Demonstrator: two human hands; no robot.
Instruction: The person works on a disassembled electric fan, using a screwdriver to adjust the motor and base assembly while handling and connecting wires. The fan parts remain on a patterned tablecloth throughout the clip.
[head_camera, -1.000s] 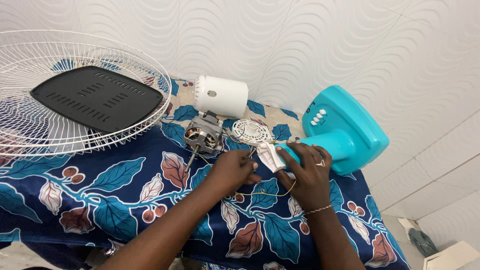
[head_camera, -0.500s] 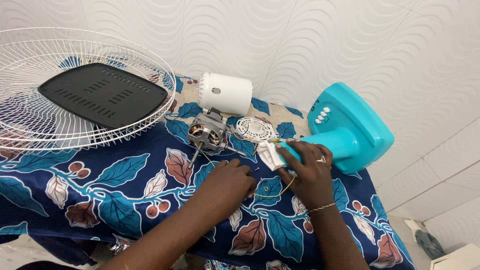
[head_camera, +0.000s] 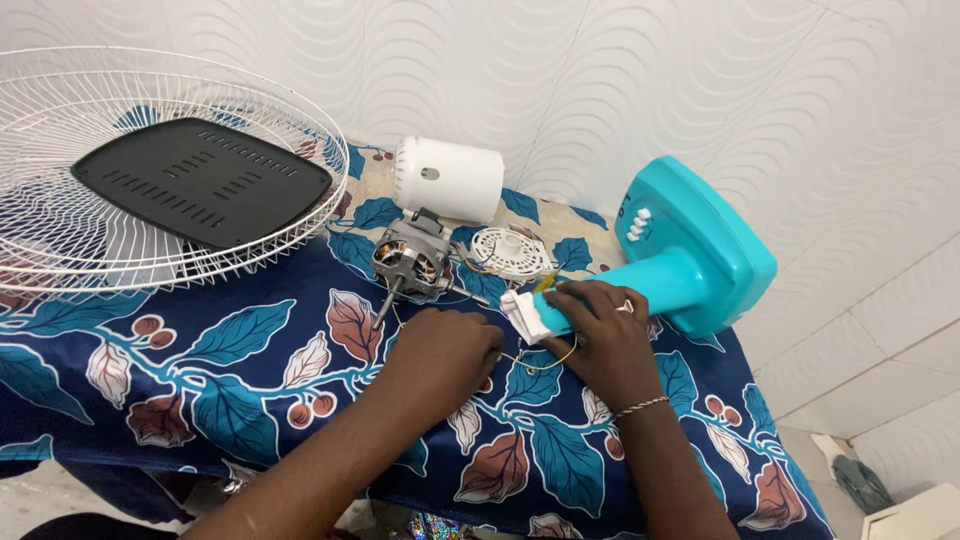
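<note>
Turquoise fan stand (head_camera: 690, 265) lies on its side at the right end of the table, on the blue leaf-print cloth (head_camera: 250, 340), its neck pointing left toward you. Your right hand (head_camera: 605, 335) rests over that neck with the fingers curled down onto it, just behind the white fitting (head_camera: 525, 315) at its tip. Your left hand (head_camera: 445, 350) lies knuckles-up on the cloth just left of the fitting, fingers folded under; you cannot tell what they pinch, though thin wires (head_camera: 545, 362) loop between your two hands.

Counted from the head camera: one bare motor (head_camera: 410, 262) with its shaft pointing down-left, one white motor cover (head_camera: 448, 180) behind it, one small round white grille piece (head_camera: 510, 253), one wire fan guard (head_camera: 120, 170) at the left, and one black vented panel (head_camera: 200, 180) lying in that guard.
</note>
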